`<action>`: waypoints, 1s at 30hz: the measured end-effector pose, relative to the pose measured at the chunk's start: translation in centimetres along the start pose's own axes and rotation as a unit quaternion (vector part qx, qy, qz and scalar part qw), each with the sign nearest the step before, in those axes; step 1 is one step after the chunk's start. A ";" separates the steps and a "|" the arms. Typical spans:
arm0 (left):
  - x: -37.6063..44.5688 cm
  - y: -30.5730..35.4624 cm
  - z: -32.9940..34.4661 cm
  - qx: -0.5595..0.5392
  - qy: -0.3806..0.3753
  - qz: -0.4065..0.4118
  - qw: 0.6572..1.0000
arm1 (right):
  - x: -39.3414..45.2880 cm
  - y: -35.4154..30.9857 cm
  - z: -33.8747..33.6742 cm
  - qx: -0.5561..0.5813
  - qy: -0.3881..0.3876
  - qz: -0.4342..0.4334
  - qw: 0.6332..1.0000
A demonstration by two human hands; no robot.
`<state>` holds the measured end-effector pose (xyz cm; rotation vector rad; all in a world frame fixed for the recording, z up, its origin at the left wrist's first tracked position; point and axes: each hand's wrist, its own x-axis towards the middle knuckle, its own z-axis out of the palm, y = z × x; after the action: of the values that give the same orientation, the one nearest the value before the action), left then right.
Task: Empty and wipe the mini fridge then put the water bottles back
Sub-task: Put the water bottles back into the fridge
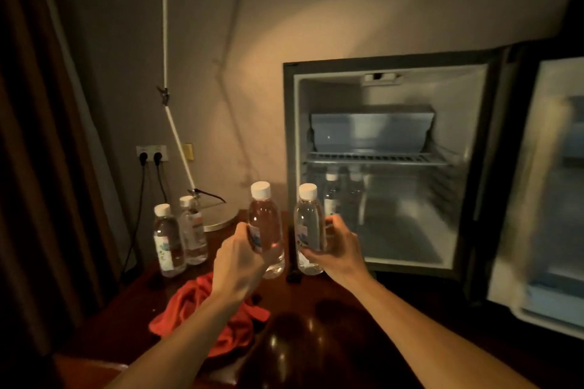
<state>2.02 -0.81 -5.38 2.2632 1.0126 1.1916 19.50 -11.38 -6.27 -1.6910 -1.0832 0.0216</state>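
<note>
Bottles upright in both my fists: left hand grips one bottle, right hand another bottle, before the open fridge.

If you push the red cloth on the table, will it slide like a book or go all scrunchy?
Probably scrunchy: the red cloth already lies crumpled in soft folds, so it looks floppy. It likely weighs little, being thin fabric. On the glossy table it may slide a bit too.

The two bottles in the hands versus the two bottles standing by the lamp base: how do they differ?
The held bottles are gripped, one in the left hand and one in the right hand, in front of the open fridge. The standing bottles rest untouched on the table, farther left. All four are upright, clear and white-capped.
</note>
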 end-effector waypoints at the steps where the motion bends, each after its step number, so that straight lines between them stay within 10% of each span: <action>1: -0.3 1.2 1.0 -0.006 -0.015 0.001 1.000 | -0.3 0.7 -1.2 0.004 0.014 0.005 1.000; 18: 2.8 11.6 18.2 -0.087 -0.153 0.020 0.984 | 4.2 13.1 -11.8 0.000 0.206 0.163 0.965; 30: 5.8 14.3 26.1 -0.140 -0.163 -0.037 0.976 | 8.6 16.7 -11.1 -0.064 0.252 0.093 0.961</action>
<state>31.74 -6.19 -8.05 2.0875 0.7433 0.8354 40.68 -14.27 -10.36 -1.7773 -0.5532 -0.3484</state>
